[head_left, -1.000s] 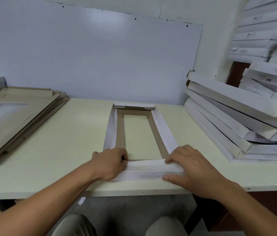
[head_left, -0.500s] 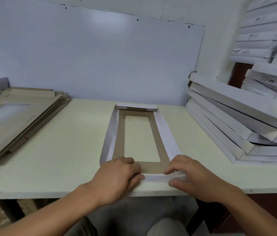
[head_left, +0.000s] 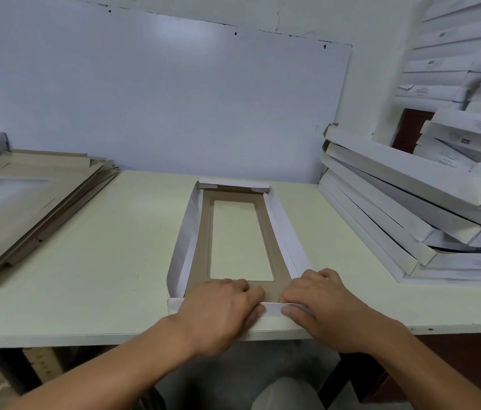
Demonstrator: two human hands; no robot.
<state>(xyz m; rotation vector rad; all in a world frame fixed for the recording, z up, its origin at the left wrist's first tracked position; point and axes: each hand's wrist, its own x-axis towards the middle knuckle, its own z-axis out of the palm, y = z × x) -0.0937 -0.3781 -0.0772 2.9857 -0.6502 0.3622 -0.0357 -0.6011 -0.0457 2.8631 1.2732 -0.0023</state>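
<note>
A long cardboard box lid [head_left: 203, 247] lies flat on the pale table [head_left: 100, 247], brown inside, white outside, with a rectangular window cut in its middle. Its side flaps stand partly up. The near end flap [head_left: 271, 309] is folded up along the table's front edge. My left hand [head_left: 218, 309] grips that flap at its left part, fingers curled over onto the brown inner face. My right hand [head_left: 319, 306] pinches the flap's right part, thumb outside and fingers inside.
A pile of flat unfolded cardboard blanks [head_left: 26, 202] lies at the table's left. Stacked folded white boxes [head_left: 410, 208] lean at the right, with more white boxes [head_left: 455, 69] piled behind them. A whiteboard [head_left: 159, 99] backs the table.
The near end flap, lying flat outward one second ago, has been folded up. Both hands have slid toward each other along it.
</note>
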